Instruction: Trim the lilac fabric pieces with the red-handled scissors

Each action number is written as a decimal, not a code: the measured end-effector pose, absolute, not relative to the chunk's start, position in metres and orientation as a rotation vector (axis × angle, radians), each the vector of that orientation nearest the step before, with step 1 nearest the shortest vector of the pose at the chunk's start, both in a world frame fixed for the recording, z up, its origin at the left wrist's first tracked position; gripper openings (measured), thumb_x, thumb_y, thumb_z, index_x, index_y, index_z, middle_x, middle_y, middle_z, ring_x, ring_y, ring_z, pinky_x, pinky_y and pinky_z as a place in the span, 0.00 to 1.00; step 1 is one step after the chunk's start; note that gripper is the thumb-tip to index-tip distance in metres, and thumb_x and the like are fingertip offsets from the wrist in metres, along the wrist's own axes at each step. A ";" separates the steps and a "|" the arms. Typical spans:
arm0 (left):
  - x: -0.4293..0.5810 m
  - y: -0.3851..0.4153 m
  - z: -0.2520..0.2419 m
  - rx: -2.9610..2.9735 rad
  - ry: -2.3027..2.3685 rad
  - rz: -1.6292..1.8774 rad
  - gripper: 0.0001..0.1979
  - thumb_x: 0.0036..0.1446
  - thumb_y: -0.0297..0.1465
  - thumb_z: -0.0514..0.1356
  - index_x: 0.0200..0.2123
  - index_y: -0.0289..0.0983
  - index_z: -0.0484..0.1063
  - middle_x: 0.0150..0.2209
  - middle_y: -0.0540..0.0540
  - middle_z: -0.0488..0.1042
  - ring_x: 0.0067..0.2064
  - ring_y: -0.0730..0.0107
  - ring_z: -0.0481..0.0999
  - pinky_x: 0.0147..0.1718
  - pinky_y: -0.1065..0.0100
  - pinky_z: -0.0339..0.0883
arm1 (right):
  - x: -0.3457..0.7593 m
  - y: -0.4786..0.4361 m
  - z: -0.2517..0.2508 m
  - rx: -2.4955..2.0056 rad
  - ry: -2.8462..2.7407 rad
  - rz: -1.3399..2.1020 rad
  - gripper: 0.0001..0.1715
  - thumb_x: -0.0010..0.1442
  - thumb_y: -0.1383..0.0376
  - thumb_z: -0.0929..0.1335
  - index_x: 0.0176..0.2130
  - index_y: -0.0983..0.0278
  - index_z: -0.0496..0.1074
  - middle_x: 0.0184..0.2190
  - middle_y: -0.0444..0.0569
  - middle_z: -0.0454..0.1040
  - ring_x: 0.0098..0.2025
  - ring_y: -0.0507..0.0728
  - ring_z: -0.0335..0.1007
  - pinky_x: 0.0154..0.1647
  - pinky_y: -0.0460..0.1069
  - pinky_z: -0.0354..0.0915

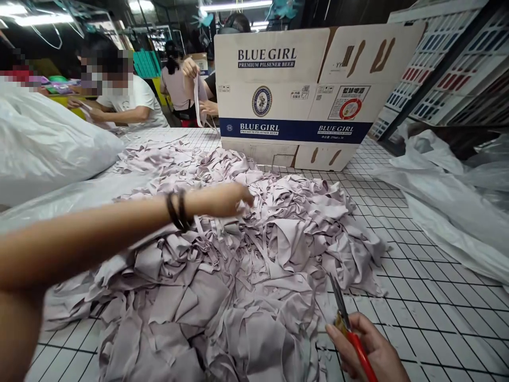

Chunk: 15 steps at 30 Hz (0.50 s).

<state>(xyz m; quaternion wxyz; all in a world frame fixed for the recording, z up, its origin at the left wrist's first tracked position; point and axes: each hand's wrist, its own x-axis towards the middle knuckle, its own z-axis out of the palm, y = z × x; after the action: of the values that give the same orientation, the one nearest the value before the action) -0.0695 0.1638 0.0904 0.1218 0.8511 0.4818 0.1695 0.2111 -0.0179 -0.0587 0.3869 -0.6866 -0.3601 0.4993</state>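
Note:
A big heap of pale mauve cut fabric pieces, with narrow straps among them, spreads over the table. My left hand, dark bands around its wrist, reaches across the heap's middle. Its fingers bend downward and are blurred, so whether they grip any cloth is unclear. At the lower right, my right hand is closed around red-handled scissors. Their blades point up and away, beside the heap's right edge. The blades look nearly together.
A Blue Girl beer carton stands behind the heap. White plastic bags lie left and right on the grid-patterned table. Co-workers handle cloth beyond. Stacked white crates rise at back right.

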 end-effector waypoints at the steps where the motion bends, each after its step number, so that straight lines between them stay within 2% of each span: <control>1: -0.055 0.157 0.062 2.525 1.269 0.330 0.16 0.62 0.35 0.60 0.50 0.35 0.71 0.48 0.43 0.73 0.45 0.64 0.76 0.44 0.59 0.73 | 0.208 -0.018 -0.057 -1.736 -0.925 1.256 0.31 0.46 0.44 0.73 0.24 0.59 0.55 0.15 0.33 0.52 0.15 0.45 0.46 0.16 0.43 0.46; 3: -0.033 0.147 0.016 2.615 1.049 0.046 0.14 0.52 0.30 0.68 0.43 0.35 0.75 0.41 0.44 0.77 0.39 0.64 0.77 0.38 0.64 0.73 | 0.203 -0.019 -0.054 -1.718 -0.941 1.242 0.29 0.46 0.46 0.73 0.24 0.60 0.55 0.15 0.33 0.53 0.15 0.45 0.46 0.16 0.42 0.46; 5: -0.020 0.142 -0.008 2.682 0.976 -0.094 0.10 0.47 0.26 0.69 0.36 0.32 0.77 0.36 0.42 0.79 0.35 0.63 0.77 0.36 0.66 0.70 | 0.203 -0.023 -0.050 -1.710 -0.948 1.246 0.29 0.45 0.46 0.74 0.24 0.60 0.56 0.16 0.33 0.54 0.16 0.45 0.46 0.16 0.42 0.47; 8: -0.018 0.135 -0.008 2.788 1.011 -0.164 0.02 0.53 0.23 0.64 0.32 0.31 0.76 0.33 0.38 0.79 0.35 0.60 0.76 0.39 0.61 0.67 | 0.206 -0.027 -0.050 -1.688 -0.927 1.283 0.29 0.44 0.46 0.74 0.24 0.60 0.57 0.15 0.33 0.55 0.16 0.45 0.47 0.16 0.42 0.48; 11: -0.024 0.117 0.011 2.869 1.105 -0.167 0.07 0.58 0.22 0.59 0.30 0.32 0.76 0.29 0.40 0.78 0.34 0.61 0.74 0.42 0.59 0.63 | 0.203 -0.026 -0.054 -1.628 -0.875 1.424 0.29 0.44 0.45 0.75 0.25 0.60 0.59 0.14 0.34 0.58 0.15 0.46 0.51 0.15 0.43 0.52; 15: -0.026 0.079 0.025 2.974 1.147 -0.059 0.09 0.58 0.27 0.62 0.24 0.35 0.74 0.24 0.45 0.76 0.34 0.62 0.70 0.43 0.58 0.61 | 0.180 -0.011 -0.056 -1.486 -0.833 1.604 0.28 0.45 0.46 0.75 0.26 0.61 0.61 0.18 0.40 0.71 0.13 0.47 0.57 0.15 0.44 0.57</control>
<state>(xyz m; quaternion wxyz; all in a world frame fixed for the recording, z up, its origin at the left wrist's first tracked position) -0.0261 0.0787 0.0247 -0.0230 0.9326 0.3596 -0.0185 0.1796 -0.0110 -0.0563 0.3904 -0.5847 -0.3278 0.6311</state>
